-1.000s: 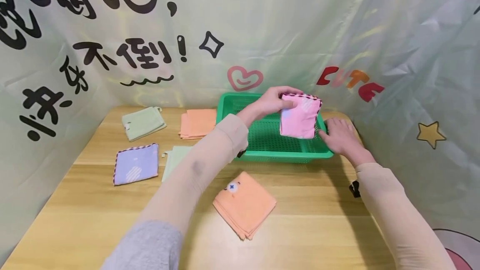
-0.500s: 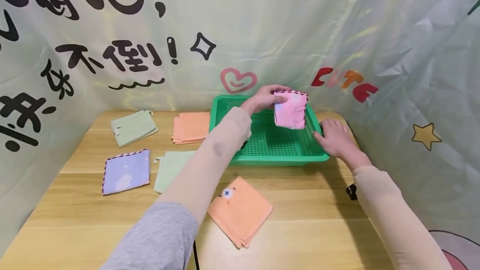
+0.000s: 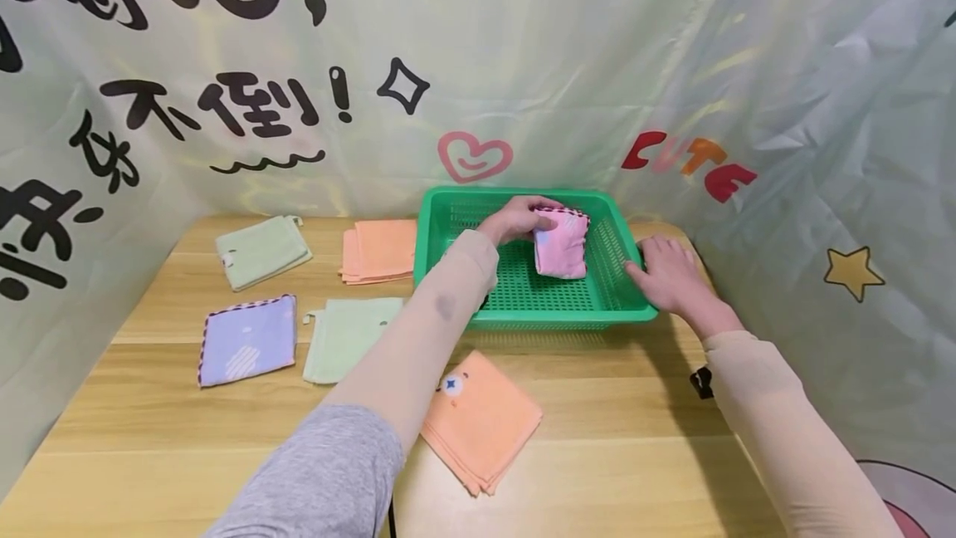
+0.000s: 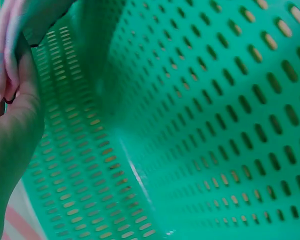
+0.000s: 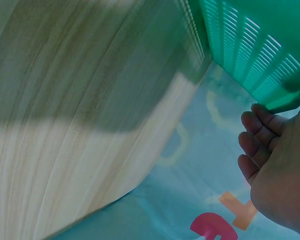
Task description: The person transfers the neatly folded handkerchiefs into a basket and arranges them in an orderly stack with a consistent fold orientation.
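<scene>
My left hand point(image 3: 514, 220) pinches a folded pink towel point(image 3: 565, 249) with a dark checked edge, thumb on its front. The towel hangs upright inside the green plastic basket point(image 3: 553, 315), low over its perforated floor. In the left wrist view the left hand point(image 4: 12, 125) and part of the pink towel point(image 4: 5, 55) show at the left, beside the basket wall point(image 4: 230, 100). My right hand point(image 3: 675, 272) grips the basket's right rim, thumb over the top. In the right wrist view the right hand's fingers point(image 5: 260, 135) curl at the rim's underside.
Left of the basket lie an orange towel point(image 3: 384, 249), two pale green towels point(image 3: 265, 251) and a purple towel point(image 3: 250, 340). Another orange towel point(image 3: 485, 422) with a face lies in front, on the wooden table point(image 3: 612, 438). Printed cloth walls point(image 3: 568, 65) enclose the back and sides.
My left hand has carried the pink towel leftward and down into the basket. The right hand stays on the rim. The head view has shifted slightly.
</scene>
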Motion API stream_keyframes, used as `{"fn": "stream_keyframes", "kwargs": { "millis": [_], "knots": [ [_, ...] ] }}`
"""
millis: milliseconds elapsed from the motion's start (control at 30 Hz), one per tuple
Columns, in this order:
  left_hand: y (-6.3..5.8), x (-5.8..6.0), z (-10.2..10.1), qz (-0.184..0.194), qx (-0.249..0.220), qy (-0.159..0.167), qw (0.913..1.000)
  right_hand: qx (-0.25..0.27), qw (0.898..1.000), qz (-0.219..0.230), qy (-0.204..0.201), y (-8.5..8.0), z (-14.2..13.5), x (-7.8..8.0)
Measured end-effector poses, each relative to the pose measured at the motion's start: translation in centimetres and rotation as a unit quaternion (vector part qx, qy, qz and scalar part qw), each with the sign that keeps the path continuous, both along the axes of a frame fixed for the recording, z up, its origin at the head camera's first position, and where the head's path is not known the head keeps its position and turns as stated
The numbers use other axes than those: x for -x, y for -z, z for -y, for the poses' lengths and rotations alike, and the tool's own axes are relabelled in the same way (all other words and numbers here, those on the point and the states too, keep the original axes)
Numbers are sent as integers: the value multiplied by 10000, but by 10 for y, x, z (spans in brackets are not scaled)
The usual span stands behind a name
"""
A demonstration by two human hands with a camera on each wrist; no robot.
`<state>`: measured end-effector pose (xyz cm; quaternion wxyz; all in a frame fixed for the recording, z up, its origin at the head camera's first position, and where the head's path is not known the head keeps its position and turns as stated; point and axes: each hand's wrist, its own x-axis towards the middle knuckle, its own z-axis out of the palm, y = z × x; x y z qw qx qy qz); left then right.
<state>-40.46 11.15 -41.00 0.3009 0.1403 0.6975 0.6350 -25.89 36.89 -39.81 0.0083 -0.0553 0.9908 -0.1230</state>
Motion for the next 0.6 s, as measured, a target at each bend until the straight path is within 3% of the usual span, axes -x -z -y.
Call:
{"fn": "stream_keyframes", "kwargs": {
  "millis": [233,467,600],
  "knots": [
    [10,2,4,-309,789,-9,9964,-6,10000,-5,10,0,1,0],
    [11,0,3,-575,1338,759,9864,-40,10000,-6,33,-1,1,-1],
    [13,-1,1,-697,1461,793,9836,-54,10000,4,21,-1,0,-1]
  ]
}}
